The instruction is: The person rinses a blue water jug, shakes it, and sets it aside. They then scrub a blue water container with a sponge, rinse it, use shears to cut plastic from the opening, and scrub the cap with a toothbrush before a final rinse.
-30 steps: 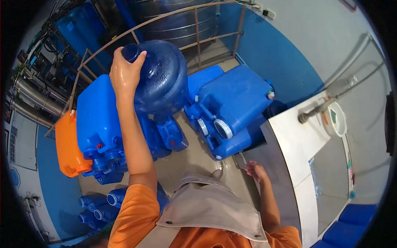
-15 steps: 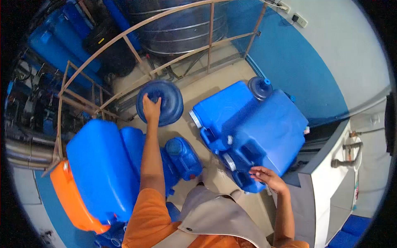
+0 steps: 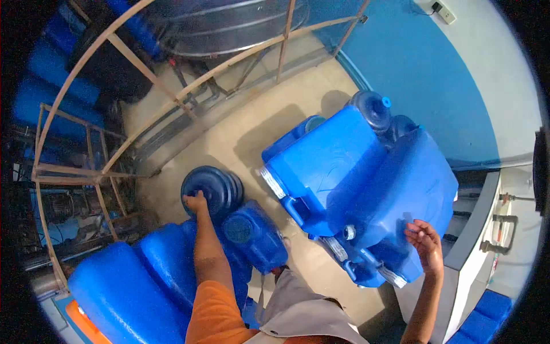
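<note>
My left hand [image 3: 196, 202] is closed on the neck of a round dark-blue water jug [image 3: 216, 182], which is close over or on the floor at the left. Beside that jug is a smaller blue rectangular container [image 3: 260, 235] with a round cap. Over on the right, my right hand [image 3: 425, 243] hovers with fingers apart and holds nothing. It overlaps the side of a large blue container [image 3: 407, 183]. Another big blue container [image 3: 332, 166] with a white cap leans next to it.
Large blue containers [image 3: 123, 281] and an orange one [image 3: 86, 324] crowd the lower left. Round jugs [image 3: 371, 109] stand behind the right-hand group. A metal railing [image 3: 134, 137] runs along the back left, before a large ribbed tank [image 3: 229, 28]. A white counter [image 3: 458, 269] with pipes borders the right.
My left hand has brought the round jug down and nearer, beside the smaller container. My right hand has moved rightward in view, still free. The camera view has shifted.
</note>
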Demonstrator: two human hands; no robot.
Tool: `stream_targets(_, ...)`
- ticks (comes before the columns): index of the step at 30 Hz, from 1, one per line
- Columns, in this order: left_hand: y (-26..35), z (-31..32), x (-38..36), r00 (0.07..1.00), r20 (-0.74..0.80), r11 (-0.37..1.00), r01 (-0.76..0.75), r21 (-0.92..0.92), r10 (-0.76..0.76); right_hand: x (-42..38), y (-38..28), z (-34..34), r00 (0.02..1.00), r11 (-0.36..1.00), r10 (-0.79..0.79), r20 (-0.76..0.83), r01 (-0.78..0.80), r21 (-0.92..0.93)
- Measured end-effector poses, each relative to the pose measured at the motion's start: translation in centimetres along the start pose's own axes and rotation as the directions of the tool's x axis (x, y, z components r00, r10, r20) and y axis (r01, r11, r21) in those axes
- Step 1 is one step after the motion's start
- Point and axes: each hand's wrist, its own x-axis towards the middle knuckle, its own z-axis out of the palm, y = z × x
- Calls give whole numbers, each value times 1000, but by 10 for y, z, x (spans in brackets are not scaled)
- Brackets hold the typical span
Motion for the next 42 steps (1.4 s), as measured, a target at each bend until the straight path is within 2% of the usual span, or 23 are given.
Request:
stream_targets(2,-53,22,40,999,25,980,-35,-195,41,3,2,1,1000,998,12,-18,-11,54)
stream_targets(3,-27,8,21,992,43,988,123,-99,-119,3,2,2,1000,1000,10,-30,-9,16)
stream_targets(6,42,-11,-16,970,50,955,225,193,-239,-1,-2,4,1000,999,22,-20,-21,38)
stream_targets(7,70,-13,-29,980,79,937,148,317,-182,-5,-1,0,999,999,19,-37,-18,43)
stream_targets(8,96,-14,-58,984,15,957,-178,229,179,-11,0,-7,998,999,16,-57,-13,51)
stream_targets(10,177,-33,-154,690,-67,686,-724,-75,721,-29,-2,-20,996,999,-14,-88,18,43)
stream_targets(11,215,-47,-208,497,-10,481,-844,-238,868,-41,-1,-28,992,997,-27,-121,36,71)
stream_targets(12,257,-80,-281,427,210,476,-781,-405,880,-53,0,-37,988,996,-17,-155,30,79)
stream_targets(14,259,-85,-372,-187,276,64,-710,-701,943,-82,10,-61,982,999,-30,-186,37,36)
stream_targets(15,248,-82,-415,-428,379,14,-648,-762,821,-99,15,-73,981,998,-41,-189,51,48)
stream_targets(17,255,-101,-489,-602,165,-361,-651,-668,781,-131,33,-102,979,992,-66,-194,85,94)
stream_targets(18,255,-96,-505,-630,137,-396,-628,-670,765,-149,40,-116,977,989,-78,-196,100,106)
stream_targets(20,246,-64,-520,-606,505,-396,-790,-468,615,-188,49,-139,962,986,-68,-265,105,129)
stream_targets(22,259,-59,-524,-576,603,-335,-815,-472,552,-226,66,-169,960,992,-68,-272,95,88)
stream_targets(24,309,-108,-534,-650,409,-431,-745,-509,640,-268,85,-206,941,972,-118,-316,175,158)
stream_targets(30,514,-317,-633,-567,251,-554,-823,-126,784,-401,157,-314,883,954,-81,-463,203,220)
stream_targets(33,556,-442,-712,-643,208,-669,-738,90,737,-459,213,-364,858,934,-72,-509,238,267)
stream_targets(35,577,-488,-743,-726,90,-732,-677,75,682,-491,240,-394,843,929,-40,-536,229,291)
stream_targets(37,586,-527,-781,-776,-68,-777,-629,18,627,-519,253,-422,822,924,-49,-568,252,286)
stream_targets(38,607,-535,-786,-768,8,-767,-640,45,641,-527,256,-433,806,917,-47,-590,268,294)
stream_targets(39,631,-529,-772,-845,-282,-872,-486,55,453,-533,258,-444,805,916,-50,-591,273,294)
stream_targets(40,659,-532,-764,-855,-236,-871,-487,64,461,-537,258,-457,787,896,-96,-609,335,292)
stream_targets(42,716,-519,-763,-545,-237,-591,-778,-215,804,-547,250,-477,763,874,-132,-633,391,289)
